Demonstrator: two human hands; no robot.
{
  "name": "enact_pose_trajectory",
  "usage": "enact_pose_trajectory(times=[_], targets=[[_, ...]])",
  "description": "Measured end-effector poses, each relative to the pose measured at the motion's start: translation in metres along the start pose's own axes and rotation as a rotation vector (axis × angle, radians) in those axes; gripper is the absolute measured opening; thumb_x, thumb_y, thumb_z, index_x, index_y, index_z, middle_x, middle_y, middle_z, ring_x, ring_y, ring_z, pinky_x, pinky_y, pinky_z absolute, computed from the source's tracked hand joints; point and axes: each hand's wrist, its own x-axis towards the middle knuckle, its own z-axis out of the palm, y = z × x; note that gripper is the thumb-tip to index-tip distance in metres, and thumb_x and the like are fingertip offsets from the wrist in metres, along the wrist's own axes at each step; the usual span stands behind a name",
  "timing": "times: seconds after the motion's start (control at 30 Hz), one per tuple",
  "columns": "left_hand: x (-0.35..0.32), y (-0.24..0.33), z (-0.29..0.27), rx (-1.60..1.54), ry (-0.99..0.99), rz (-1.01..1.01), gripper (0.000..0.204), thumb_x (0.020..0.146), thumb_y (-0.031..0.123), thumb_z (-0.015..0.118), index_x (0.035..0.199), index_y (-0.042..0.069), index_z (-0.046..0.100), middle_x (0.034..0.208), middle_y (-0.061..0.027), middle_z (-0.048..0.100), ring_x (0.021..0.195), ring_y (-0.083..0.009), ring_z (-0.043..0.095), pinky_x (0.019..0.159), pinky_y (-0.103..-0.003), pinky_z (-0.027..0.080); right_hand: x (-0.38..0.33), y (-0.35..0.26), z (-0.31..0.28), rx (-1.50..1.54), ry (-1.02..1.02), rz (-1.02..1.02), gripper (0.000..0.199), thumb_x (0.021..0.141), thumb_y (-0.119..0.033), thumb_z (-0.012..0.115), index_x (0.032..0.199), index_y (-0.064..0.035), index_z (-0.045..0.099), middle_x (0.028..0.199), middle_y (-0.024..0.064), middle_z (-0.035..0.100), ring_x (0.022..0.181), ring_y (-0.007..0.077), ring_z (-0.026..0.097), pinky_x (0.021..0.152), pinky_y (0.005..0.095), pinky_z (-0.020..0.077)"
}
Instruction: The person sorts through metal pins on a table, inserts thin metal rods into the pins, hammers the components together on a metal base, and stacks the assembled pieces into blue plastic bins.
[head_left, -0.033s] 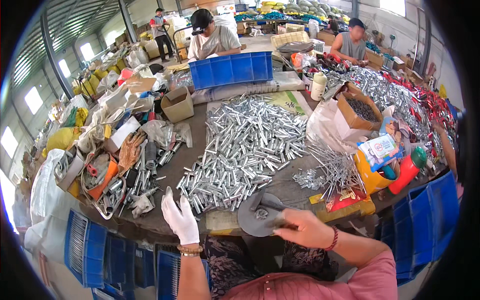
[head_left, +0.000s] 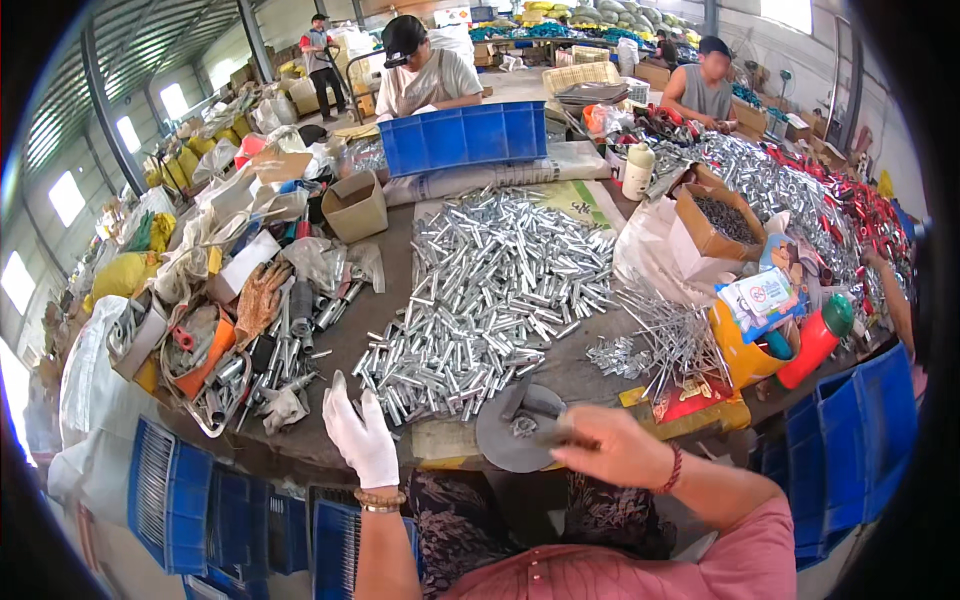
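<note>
Silver cylindrical metal pieces (head_left: 510, 270) are piled just beyond white-gloved left hand (head_left: 362, 438), fingers spread; bare right hand (head_left: 615, 450) is blurred, grip can't be told. Pieces judged stiff, slick; best pinched mid-length.

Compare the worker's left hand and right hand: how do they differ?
The left hand wears a white glove; the right hand looks bare. The left hand shows sharply beside the metal pieces, while the right hand is blurred near the grey disc. Both wrists wear bracelets.
</note>
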Motion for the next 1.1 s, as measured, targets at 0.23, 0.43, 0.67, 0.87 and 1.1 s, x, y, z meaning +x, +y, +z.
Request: enact_pose_trajectory(times=[0.23,0.43,0.67,0.87,1.1], targets=[[0.0,0.009,-0.002,0.177,-0.091,0.074,0.056,0.098,0.025,0.064,0.147,0.001,0.05,0.144,-0.02,0.056,0.139,-0.0433,0.045,0.119,-0.058,0.029,0.118,0.027,-0.053,-0.417,0.075,-0.076,0.042,0.095,-0.033,0.071,0.127,-0.006,0.066,0.102,0.0137,0.061,0.098,0.0337,0.064,0.085,0.0423,0.0528],[0.0,0.025,-0.003,0.266,-0.123,0.021,0.055,0.097,0.019,0.061,0.147,-0.001,0.049,0.148,-0.0195,0.054,0.141,-0.043,0.042,0.121,-0.054,0.028,0.263,0.135,-0.055,-0.382,0.11,-0.056,0.054,0.096,-0.048,0.068,0.124,-0.0024,0.068,0.113,0.0185,0.066,0.109,0.0367,0.065,0.094,0.044,0.0521],[0.0,0.028,-0.009,0.289,-0.202,-0.065,0.059,0.099,0.028,0.055,0.148,-0.003,0.047,0.151,-0.0192,0.052,0.143,-0.0439,0.04,0.122,-0.054,0.026,0.366,0.174,-0.025,-0.615,-0.013,-0.034,0.065,0.095,-0.062,0.059,0.13,-0.008,0.069,0.129,0.018,0.06,0.122,0.0367,0.06,0.103,0.0455,0.0492],[0.002,0.027,-0.009,0.274,-0.216,-0.068,0.062,0.102,0.035,0.051,0.149,-0.005,0.046,0.151,-0.022,0.051,0.142,-0.0446,0.042,0.12,-0.053,0.028,0.345,0.168,-0.018,-0.716,-0.154,-0.079,0.055,0.09,-0.053,0.064,0.13,-0.0153,0.071,0.124,0.0132,0.064,0.123,0.0338,0.056,0.106,0.0474,0.0454],[0.004,0.027,-0.005,0.221,-0.194,-0.083,0.069,0.103,0.047,0.051,0.147,-0.006,0.047,0.148,-0.0217,0.054,0.14,-0.0465,0.043,0.12,-0.058,0.028,0.273,0.132,0.005,-0.481,-0.133,-0.245,0.035,0.09,-0.036,0.071,0.116,-0.0141,0.077,0.109,0.0109,0.064,0.106,0.0335,0.06,0.093,0.0453,0.0508]])
